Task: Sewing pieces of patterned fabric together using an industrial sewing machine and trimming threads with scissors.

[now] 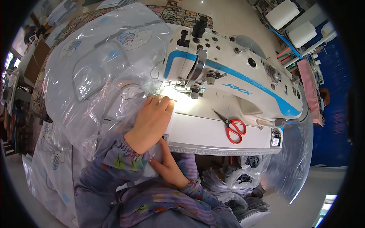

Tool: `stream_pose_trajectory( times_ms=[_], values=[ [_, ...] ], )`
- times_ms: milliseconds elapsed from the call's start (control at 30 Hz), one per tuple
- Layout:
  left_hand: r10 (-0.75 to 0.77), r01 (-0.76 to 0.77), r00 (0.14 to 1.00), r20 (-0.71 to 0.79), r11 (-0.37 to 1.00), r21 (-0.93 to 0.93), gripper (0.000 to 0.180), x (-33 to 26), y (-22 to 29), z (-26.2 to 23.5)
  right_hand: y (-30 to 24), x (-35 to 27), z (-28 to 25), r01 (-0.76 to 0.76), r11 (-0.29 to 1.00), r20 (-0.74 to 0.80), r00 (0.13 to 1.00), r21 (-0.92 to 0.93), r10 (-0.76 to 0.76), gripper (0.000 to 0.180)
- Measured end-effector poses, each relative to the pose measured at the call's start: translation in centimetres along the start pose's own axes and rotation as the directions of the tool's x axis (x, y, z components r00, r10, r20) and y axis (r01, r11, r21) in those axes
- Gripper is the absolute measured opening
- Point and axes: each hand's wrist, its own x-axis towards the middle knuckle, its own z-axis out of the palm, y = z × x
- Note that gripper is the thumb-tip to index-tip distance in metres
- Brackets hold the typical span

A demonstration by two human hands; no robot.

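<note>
White table, pale floor, red-handled scissors, left hand on plastic

I see a sewing workshop: an industrial sewing machine, white and blue, stands on a white worktable with a ruler strip along its near edge; red-handled scissors lie there; large cones of white thread stand at upper right. I also see glossy cartoon-printed sheeting at left; stacked pieces sit below.
</note>
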Motion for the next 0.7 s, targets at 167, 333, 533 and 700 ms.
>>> stream_pose_trajectory(
  times_ms=[167,333,533,700],
  values=[
    [-0.005,0.005,1.000,0.012,1.000,-0.018,0.034,1.2,-1.0,1.3,-0.5,1.9,-0.2,-0.003,0.997,-0.018,1.000,0.075,0.004,0.079],
    [-0.008,0.014,0.993,0.120,0.999,-0.044,0.026,2.4,-1.5,0.5,0.1,2.2,0.1,0.029,0.990,-0.086,0.996,0.137,-0.017,0.083],
    [0.188,-0.207,0.973,0.133,0.967,0.146,0.037,-1.5,-2.0,-5.1,6.0,-2.5,-2.2,0.294,0.882,0.061,0.954,-0.369,-0.293,0.086],
    [0.212,-0.212,0.960,0.184,0.977,-0.024,0.047,-3.9,-4.0,-4.7,10.3,1.7,-2.9,0.196,0.793,0.068,0.979,-0.576,-0.193,0.070]
  ],
)
